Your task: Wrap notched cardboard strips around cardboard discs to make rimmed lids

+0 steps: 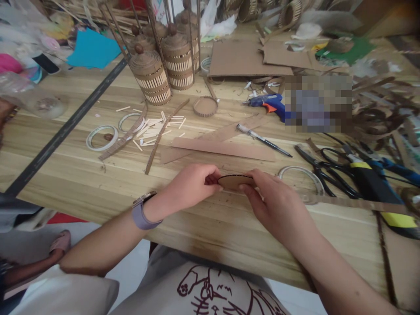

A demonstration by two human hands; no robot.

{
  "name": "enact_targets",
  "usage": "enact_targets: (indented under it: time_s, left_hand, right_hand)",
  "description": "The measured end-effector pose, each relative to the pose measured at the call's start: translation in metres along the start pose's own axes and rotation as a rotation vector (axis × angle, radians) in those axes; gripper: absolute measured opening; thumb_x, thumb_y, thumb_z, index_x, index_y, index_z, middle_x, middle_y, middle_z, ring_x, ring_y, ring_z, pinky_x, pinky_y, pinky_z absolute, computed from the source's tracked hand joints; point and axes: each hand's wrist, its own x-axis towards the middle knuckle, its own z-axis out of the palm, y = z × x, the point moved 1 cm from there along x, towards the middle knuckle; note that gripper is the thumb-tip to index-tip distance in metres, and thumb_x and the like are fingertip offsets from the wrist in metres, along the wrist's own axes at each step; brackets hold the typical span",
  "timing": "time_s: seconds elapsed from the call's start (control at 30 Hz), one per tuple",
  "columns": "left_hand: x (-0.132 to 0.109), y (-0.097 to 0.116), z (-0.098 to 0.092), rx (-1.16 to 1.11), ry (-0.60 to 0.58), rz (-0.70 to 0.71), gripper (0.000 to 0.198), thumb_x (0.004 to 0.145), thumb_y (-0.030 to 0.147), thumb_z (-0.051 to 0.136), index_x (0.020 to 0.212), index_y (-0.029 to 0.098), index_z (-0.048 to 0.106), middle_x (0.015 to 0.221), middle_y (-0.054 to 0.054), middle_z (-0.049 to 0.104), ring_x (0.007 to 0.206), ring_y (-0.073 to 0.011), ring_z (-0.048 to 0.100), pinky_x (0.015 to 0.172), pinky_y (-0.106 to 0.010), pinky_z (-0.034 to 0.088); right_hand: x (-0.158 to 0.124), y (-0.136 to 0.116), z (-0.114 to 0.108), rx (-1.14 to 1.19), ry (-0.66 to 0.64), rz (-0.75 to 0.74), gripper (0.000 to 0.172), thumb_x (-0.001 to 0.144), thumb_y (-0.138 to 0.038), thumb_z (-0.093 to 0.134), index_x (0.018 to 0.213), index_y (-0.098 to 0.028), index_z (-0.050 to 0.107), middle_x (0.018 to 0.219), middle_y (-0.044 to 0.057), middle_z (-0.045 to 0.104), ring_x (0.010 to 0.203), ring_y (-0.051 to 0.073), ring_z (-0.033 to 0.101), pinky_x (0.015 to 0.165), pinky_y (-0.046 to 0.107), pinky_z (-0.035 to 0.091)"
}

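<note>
A round cardboard disc (235,182) is held just above the front of the table, its dark corrugated edge facing up and away. My left hand (200,181), with a watch on the wrist, pinches the disc's left side. On its right side my right hand (267,192) grips it between thumb and fingers. Beyond the hands lie flat cardboard strips (226,150) and a black pen (264,140). To the right of my right hand is a roll of tape (320,181), with a long corrugated strip (357,204) beside it.
Scissors (331,170) and pliers lie at the right, near a blue glue gun (267,103). Small wooden sticks (157,129), tape rings (102,138) and a shallow round cardboard piece (205,106) are at centre left. Lantern-like lidded pieces (149,76) stand behind. A black metal ruler (70,122) crosses the left.
</note>
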Motion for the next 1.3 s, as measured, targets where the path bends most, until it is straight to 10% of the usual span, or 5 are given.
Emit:
enact_targets:
  time_s: [0.3,0.5,0.73,0.93,1.3]
  left_hand:
    - [-0.006,0.003,0.001,-0.512,0.013,0.091,0.038,0.091,0.042,0.064,0.122,0.020,0.059,0.115,-0.009,0.065,0.106,-0.0216,0.061,0.088,-0.034,0.051]
    - [-0.009,0.010,0.024,-0.950,-0.101,0.099,0.057,0.096,0.063,0.043,0.143,0.032,0.037,0.155,-0.008,0.038,0.134,-0.0251,0.048,0.104,-0.040,0.046]
    - [-0.014,0.018,0.021,-0.451,0.090,0.050,0.042,0.095,0.057,0.051,0.116,0.021,0.053,0.113,-0.008,0.064,0.097,-0.0206,0.061,0.081,-0.031,0.048]
    - [-0.015,0.017,0.017,0.005,0.154,0.111,0.032,0.100,0.048,0.039,0.082,0.022,0.044,0.068,0.003,0.053,0.063,-0.0158,0.051,0.059,-0.028,0.036]
    - [-0.010,0.014,0.024,-0.408,-0.005,-0.047,0.032,0.096,0.052,0.050,0.098,0.020,0.053,0.059,0.008,0.048,0.046,-0.0084,0.040,0.044,-0.020,0.031]
  right_hand:
    - [0.005,0.008,-0.019,0.328,0.045,0.264,0.015,0.090,-0.036,0.051,0.087,-0.022,0.057,0.076,0.005,0.068,0.066,0.021,0.062,0.057,0.032,0.046]
    - [0.005,0.002,-0.013,0.487,0.009,0.349,0.018,0.089,-0.035,0.051,0.091,-0.020,0.059,0.081,0.007,0.069,0.074,0.022,0.063,0.065,0.034,0.049]
    - [0.006,-0.003,-0.016,0.467,0.047,0.284,0.014,0.086,-0.029,0.054,0.096,-0.020,0.058,0.078,0.004,0.069,0.066,0.019,0.062,0.056,0.028,0.046]
    - [0.002,-0.002,-0.018,0.386,0.038,0.186,0.026,0.087,-0.024,0.054,0.112,-0.019,0.058,0.089,0.007,0.073,0.077,0.023,0.068,0.063,0.031,0.050]
    - [-0.001,-0.003,-0.014,0.192,0.224,0.049,0.035,0.091,-0.019,0.054,0.125,-0.015,0.054,0.113,0.015,0.069,0.104,0.028,0.067,0.085,0.042,0.055]
